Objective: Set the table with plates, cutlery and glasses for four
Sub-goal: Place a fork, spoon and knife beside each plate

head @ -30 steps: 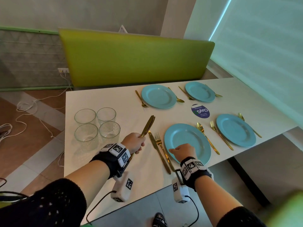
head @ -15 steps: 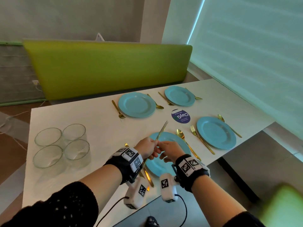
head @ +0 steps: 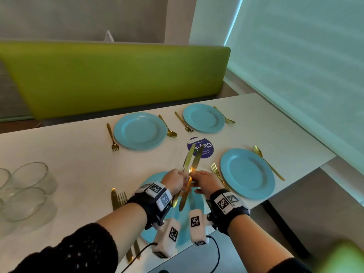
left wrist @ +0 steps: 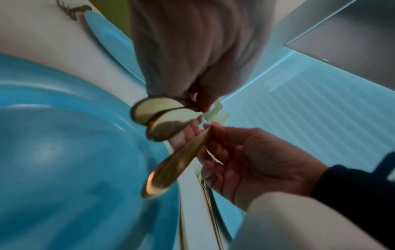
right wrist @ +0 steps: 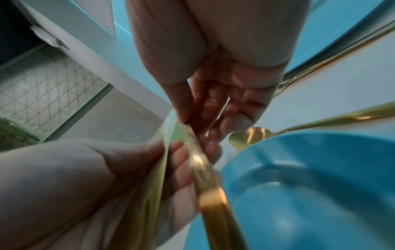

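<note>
Both hands meet in the air over the near-left blue plate [head: 152, 180], which they partly hide. My left hand [head: 175, 181] grips a bunch of gold knives [head: 188, 159], blades pointing up and away. My right hand [head: 204, 180] pinches one knife [head: 185, 196] of the bunch between thumb and fingertips. The left wrist view shows two handle ends [left wrist: 158, 110] under my left hand and a third knife [left wrist: 177, 162] in my right hand [left wrist: 252, 162]. The right wrist view shows the pinched knife [right wrist: 205, 169]. Three more blue plates [head: 140, 131] [head: 203, 118] [head: 247, 173] lie on the white table [head: 69, 164].
Gold forks [head: 112, 137] and spoons [head: 168, 127] flank the plates. A knife [head: 114, 200] and fork [head: 122, 198] lie left of the near plate. Several glasses [head: 29, 184] stand at the left. A purple round sticker [head: 204, 152] marks the middle. A green bench back [head: 118, 75] runs behind.
My left hand carried the knives rightward over the near plate. My right hand rose from the plate's edge and took hold of one knife.
</note>
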The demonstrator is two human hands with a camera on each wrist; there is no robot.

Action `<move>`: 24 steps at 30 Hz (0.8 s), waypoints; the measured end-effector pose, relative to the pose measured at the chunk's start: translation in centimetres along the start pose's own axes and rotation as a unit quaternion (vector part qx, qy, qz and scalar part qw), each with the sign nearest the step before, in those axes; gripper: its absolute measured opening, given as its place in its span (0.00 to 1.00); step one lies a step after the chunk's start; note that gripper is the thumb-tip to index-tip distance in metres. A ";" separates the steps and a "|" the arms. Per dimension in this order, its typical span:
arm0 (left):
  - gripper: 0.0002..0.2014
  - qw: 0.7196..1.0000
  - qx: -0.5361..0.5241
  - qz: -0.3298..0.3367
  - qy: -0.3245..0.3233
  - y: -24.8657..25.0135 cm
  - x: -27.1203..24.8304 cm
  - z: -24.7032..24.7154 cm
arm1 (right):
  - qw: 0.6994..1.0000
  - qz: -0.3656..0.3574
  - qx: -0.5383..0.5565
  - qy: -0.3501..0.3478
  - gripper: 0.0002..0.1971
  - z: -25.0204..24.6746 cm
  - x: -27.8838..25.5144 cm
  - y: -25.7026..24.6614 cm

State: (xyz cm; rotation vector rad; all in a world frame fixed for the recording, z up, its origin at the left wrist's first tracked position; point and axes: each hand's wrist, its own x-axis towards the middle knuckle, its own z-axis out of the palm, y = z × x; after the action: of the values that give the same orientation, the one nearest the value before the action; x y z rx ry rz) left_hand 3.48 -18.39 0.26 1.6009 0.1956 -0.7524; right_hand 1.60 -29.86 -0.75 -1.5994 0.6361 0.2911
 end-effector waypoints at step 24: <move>0.17 0.992 0.026 -0.041 0.118 2.5 3.7 2.0 | 0.852 0.004 -0.521 0.058 0.14 -8.0 6.4 2.8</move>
State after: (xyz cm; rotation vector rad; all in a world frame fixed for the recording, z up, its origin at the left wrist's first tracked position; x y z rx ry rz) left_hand 6.92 -21.82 0.22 1.7388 0.4181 -0.6342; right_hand 3.80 -39.20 -5.41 -2.6746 0.6027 0.6151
